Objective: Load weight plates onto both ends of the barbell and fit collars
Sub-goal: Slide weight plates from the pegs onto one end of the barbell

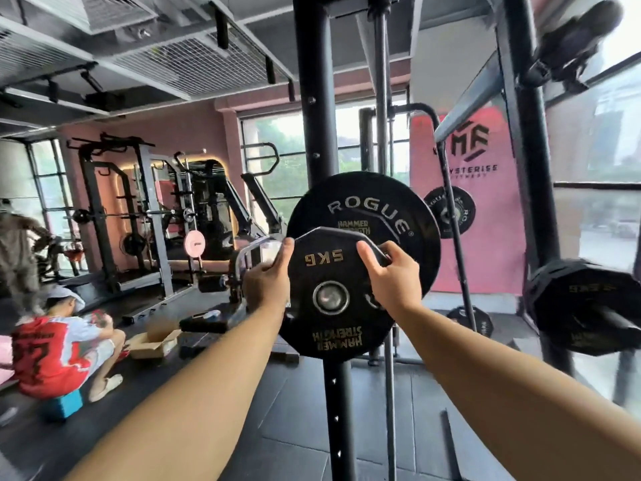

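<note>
A black 5 kg Hammer Strength plate (326, 328) hangs upside down on the barbell sleeve end (330, 296), which shows through its centre hole. Behind it on the same sleeve sits a larger black Rogue plate (395, 210). My left hand (268, 277) grips the small plate's left upper edge. My right hand (390, 276) grips its right upper edge, thumb on the face. No collar is in view.
A black rack upright (317, 133) stands just behind the plates. More black plates (582, 307) hang on a peg at right, and another Rogue plate (451, 211) further back. A person in a red jersey (52, 355) crouches at left by a cardboard box (152, 343).
</note>
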